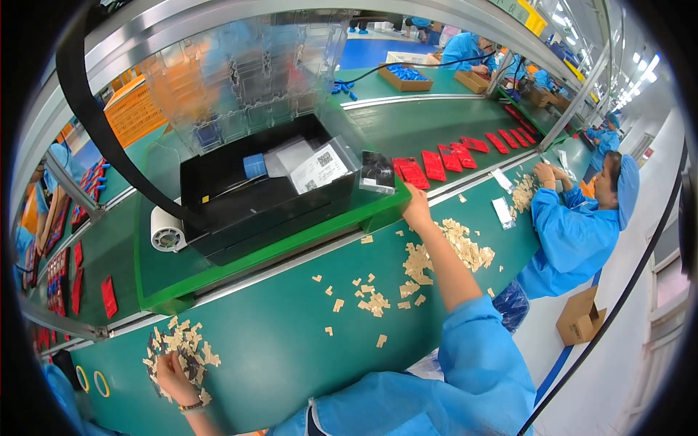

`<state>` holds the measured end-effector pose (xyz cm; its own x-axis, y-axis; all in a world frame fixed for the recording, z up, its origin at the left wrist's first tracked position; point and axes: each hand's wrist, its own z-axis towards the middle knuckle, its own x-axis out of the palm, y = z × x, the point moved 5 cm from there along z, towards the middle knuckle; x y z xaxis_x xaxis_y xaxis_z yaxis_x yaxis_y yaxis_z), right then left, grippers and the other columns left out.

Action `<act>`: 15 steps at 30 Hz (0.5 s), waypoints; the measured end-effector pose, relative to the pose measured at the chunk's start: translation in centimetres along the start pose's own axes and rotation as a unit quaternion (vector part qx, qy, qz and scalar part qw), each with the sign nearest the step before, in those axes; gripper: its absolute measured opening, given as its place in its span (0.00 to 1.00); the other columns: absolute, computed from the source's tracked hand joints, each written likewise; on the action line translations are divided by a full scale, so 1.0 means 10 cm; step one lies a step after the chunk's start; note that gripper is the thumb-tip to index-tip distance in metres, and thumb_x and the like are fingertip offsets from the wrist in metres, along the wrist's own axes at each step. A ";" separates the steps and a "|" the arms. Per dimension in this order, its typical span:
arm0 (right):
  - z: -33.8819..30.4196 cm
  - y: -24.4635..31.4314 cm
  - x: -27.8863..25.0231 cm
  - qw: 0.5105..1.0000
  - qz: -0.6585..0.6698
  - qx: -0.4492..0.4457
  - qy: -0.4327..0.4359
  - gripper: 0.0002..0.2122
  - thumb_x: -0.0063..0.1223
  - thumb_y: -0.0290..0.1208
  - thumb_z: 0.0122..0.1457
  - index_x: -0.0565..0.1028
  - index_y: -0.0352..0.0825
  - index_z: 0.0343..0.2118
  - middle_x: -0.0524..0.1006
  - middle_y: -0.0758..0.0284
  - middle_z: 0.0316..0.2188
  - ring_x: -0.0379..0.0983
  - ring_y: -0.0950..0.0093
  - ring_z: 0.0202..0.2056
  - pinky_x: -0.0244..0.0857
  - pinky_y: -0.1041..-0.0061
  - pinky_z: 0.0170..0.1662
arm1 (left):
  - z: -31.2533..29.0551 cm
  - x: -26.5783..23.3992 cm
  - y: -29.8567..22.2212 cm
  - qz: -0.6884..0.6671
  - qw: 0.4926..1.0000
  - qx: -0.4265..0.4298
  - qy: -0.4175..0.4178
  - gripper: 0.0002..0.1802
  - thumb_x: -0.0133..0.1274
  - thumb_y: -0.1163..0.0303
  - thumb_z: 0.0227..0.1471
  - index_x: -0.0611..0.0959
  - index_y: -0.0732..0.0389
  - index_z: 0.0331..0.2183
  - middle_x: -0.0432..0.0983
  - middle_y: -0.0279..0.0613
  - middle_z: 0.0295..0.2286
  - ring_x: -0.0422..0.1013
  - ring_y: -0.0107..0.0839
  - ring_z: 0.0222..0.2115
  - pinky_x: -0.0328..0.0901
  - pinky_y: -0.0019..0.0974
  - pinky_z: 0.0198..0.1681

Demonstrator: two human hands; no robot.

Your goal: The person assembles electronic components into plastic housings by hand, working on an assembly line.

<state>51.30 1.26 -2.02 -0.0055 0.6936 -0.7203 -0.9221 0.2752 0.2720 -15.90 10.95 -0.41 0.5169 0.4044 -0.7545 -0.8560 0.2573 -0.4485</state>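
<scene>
Beside the black plastic box [269, 196], the right hand [416, 207] seemingly pinches a flat red plastic card [411, 173]; left hand [173, 374] rests open on beige paper tags [190, 343].

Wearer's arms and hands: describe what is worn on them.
Both hands are bare, no gloves. The right hand comes out of a loose light-blue sleeve pushed up past the elbow, leaving the forearm bare. The left hand has a thin band at the wrist; its sleeve is out of view.
</scene>
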 end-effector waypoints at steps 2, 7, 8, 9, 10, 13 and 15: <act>0.01 -0.04 0.08 0.988 0.015 0.119 0.098 0.15 0.49 0.17 0.46 0.76 0.37 0.39 0.76 0.62 0.39 0.71 0.60 0.44 0.64 0.63 0.48 | -0.01 0.03 0.18 -0.059 0.995 -0.076 0.028 0.07 0.58 0.75 0.50 0.77 0.66 0.25 0.69 0.40 0.16 0.60 0.27 0.16 0.56 0.33 0.20; -0.35 0.38 -0.40 0.960 0.160 0.135 -0.184 0.10 0.55 0.20 0.52 0.75 0.32 0.39 0.73 0.64 0.35 0.69 0.69 0.35 0.64 0.73 0.41 | -0.16 0.16 0.26 -0.198 0.950 -0.188 0.150 0.12 0.49 0.73 0.56 0.80 0.69 0.41 0.77 0.40 0.28 0.71 0.26 0.28 0.66 0.29 0.34; -0.52 0.79 -0.69 0.951 0.187 0.076 -0.232 0.10 0.55 0.16 0.51 0.75 0.32 0.38 0.71 0.66 0.32 0.65 0.74 0.31 0.61 0.76 0.36 | -0.18 0.25 0.26 -0.247 0.947 -0.154 0.133 0.15 0.48 0.74 0.56 0.78 0.69 0.45 0.77 0.38 0.30 0.71 0.25 0.29 0.66 0.28 0.34; -0.74 1.18 -0.88 0.972 0.163 0.040 -0.163 0.10 0.56 0.13 0.50 0.75 0.32 0.34 0.72 0.65 0.30 0.66 0.72 0.31 0.61 0.75 0.35 | -0.13 0.21 0.01 -0.260 0.935 -0.159 0.180 0.17 0.47 0.75 0.56 0.76 0.70 0.47 0.77 0.38 0.30 0.71 0.24 0.29 0.66 0.28 0.34; -0.95 1.56 -0.92 0.976 0.143 -0.092 -0.134 0.09 0.57 0.15 0.47 0.75 0.34 0.31 0.73 0.66 0.27 0.67 0.68 0.27 0.61 0.73 0.33 | -0.15 0.27 0.00 -0.285 0.924 -0.171 0.188 0.18 0.48 0.76 0.54 0.76 0.69 0.48 0.77 0.39 0.28 0.71 0.24 0.28 0.66 0.27 0.33; -1.51 2.44 -0.85 0.928 0.204 -0.304 0.061 0.08 0.62 0.24 0.40 0.77 0.41 0.27 0.75 0.73 0.25 0.71 0.75 0.27 0.63 0.74 0.30 | -0.02 0.30 -0.35 -0.247 0.943 -0.126 0.185 0.13 0.53 0.81 0.50 0.78 0.68 0.40 0.76 0.37 0.21 0.68 0.19 0.21 0.62 0.24 0.24; -1.67 2.82 -0.67 0.888 0.258 -0.324 0.200 0.13 0.63 0.28 0.42 0.79 0.40 0.34 0.74 0.70 0.30 0.71 0.72 0.29 0.64 0.71 0.31 | -0.04 0.33 -0.20 -0.244 0.935 -0.154 0.206 0.08 0.57 0.80 0.48 0.78 0.67 0.33 0.77 0.37 0.20 0.68 0.19 0.20 0.62 0.24 0.23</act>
<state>18.92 -6.77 -0.14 -0.5100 0.2888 -0.8102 -0.7852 -0.5410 0.3013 -12.53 11.44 -2.19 0.8526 -0.0830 -0.5159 -0.5152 0.0318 -0.8565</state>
